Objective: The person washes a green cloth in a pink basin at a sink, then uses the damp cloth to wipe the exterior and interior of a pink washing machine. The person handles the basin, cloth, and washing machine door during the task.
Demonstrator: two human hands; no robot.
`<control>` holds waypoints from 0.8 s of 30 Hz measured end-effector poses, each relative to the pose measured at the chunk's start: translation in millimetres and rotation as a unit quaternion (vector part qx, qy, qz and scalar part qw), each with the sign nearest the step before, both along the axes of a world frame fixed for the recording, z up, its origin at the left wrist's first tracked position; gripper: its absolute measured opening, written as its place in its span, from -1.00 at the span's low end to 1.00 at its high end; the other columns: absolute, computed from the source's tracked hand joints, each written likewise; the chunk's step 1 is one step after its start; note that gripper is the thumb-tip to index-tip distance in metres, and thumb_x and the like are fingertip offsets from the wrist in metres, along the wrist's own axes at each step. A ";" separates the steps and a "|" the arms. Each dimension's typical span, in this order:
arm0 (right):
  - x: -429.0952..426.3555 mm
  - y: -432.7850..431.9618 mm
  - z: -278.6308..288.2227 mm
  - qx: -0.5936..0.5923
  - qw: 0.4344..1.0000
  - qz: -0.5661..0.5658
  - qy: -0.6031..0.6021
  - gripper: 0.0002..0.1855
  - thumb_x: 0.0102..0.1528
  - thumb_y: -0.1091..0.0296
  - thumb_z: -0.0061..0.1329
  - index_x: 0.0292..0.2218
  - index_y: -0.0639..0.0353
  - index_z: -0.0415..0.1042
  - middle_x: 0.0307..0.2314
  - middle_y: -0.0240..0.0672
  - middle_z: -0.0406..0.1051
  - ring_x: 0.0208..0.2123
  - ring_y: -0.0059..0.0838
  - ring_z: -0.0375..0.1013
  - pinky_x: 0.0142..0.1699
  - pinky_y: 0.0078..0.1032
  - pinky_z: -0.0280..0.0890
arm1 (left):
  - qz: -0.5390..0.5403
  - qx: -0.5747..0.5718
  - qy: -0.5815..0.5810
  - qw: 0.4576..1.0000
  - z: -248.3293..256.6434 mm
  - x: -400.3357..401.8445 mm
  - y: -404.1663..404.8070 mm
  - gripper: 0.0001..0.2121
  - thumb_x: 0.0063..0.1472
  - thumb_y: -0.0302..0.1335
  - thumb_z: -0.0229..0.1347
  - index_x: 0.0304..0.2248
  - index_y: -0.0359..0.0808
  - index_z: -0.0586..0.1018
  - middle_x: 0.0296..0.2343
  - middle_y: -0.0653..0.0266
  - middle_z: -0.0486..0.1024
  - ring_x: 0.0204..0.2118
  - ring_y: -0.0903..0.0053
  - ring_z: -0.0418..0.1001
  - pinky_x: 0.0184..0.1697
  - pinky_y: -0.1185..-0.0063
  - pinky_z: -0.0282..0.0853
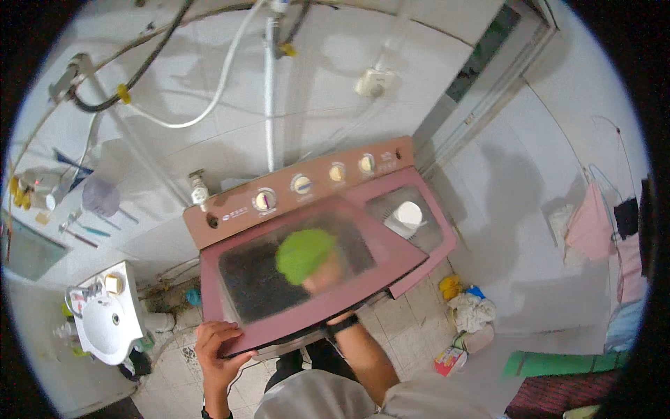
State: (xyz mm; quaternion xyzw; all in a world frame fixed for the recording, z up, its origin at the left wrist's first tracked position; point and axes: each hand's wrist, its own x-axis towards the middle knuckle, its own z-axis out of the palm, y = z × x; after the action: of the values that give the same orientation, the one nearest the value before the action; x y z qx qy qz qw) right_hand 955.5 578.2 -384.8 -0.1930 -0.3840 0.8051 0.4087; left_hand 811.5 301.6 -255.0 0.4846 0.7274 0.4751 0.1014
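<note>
A pink twin-tub washing machine stands before me, its wash-tub lid (251, 333) raised a little at the front. My left hand (217, 343) grips the lid's front left corner, fingers on top and thumb below. My right hand (324, 275) reaches under the lid's front edge and shows blurred through the see-through window. It holds a bright green cloth or sponge (304, 255) against or close under that window; which cannot be told. A white scrub brush (407, 216) lies on the spin-tub lid (432, 230) at the right.
Several knobs line the brown control panel (319, 177) at the machine's back. A white washbasin (104, 327) is at the left. Hoses (227, 68) and a pipe (270, 94) run along the tiled wall. Cloths (471, 311) and a red box (449, 361) lie on the floor at right.
</note>
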 end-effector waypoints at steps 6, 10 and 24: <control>4.9 -88.5 13.4 -0.311 0.947 0.084 0.003 -0.37 0.33 -0.08 -0.06 0.22 0.19 0.32 0.07 -0.21 0.48 0.10 -0.17 0.46 0.24 -0.22 0.33 | 0.003 -0.018 0.033 0.999 -9.8 12.1 -6.6 -0.46 -0.28 -0.11 0.56 -0.34 -0.27 0.67 -0.26 0.21 0.64 -0.15 0.22 0.52 0.03 0.28 0.34; 122.9 -76.4 61.4 -0.282 0.952 0.035 0.111 -0.40 0.37 -0.10 -0.23 0.18 0.20 0.37 0.08 -0.18 0.46 0.13 -0.10 0.43 0.27 -0.08 0.29 | 0.009 -0.010 0.007 1.000 -17.9 10.9 -11.9 -0.45 -0.25 -0.05 0.53 -0.33 -0.25 0.68 -0.25 0.22 0.65 -0.14 0.23 0.53 0.07 0.26 0.32; 33.4 -157.2 51.9 -0.402 0.905 0.083 0.114 -0.56 0.36 -0.05 -0.13 0.02 0.10 0.45 0.00 -0.22 0.48 0.08 -0.24 0.45 0.23 -0.14 0.32 | -0.001 0.005 0.018 1.000 -8.6 -0.8 -6.2 -0.44 -0.28 -0.12 0.54 -0.27 -0.23 0.67 -0.24 0.27 0.63 -0.13 0.24 0.54 0.06 0.29 0.32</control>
State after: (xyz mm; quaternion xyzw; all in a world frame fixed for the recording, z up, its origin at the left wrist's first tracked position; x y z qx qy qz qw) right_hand 988.8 421.0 -332.8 -0.2152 0.0063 0.9387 0.2692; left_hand 810.7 295.4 -263.6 0.4943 0.7265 0.4696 0.0862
